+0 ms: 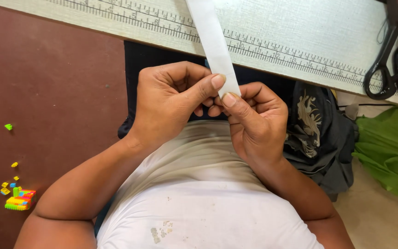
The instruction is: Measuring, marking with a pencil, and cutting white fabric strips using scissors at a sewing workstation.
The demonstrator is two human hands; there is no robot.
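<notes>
A long white fabric strip (210, 37) runs from the pale table down toward my body. My left hand (173, 99) and my right hand (254, 122) meet at its lower end. Both thumbs and forefingers pinch the strip's end between them, close together above my lap. The rest of each hand is curled shut. My white shirt fills the lower middle of the view.
The pale table (300, 27) has a printed ruler scale along its near edge. Black scissors (395, 55) lie at its right end. Dark cloth (321, 133) and green cloth (390, 147) lie at right. Small bright toy blocks (19, 200) sit on the brown floor at left.
</notes>
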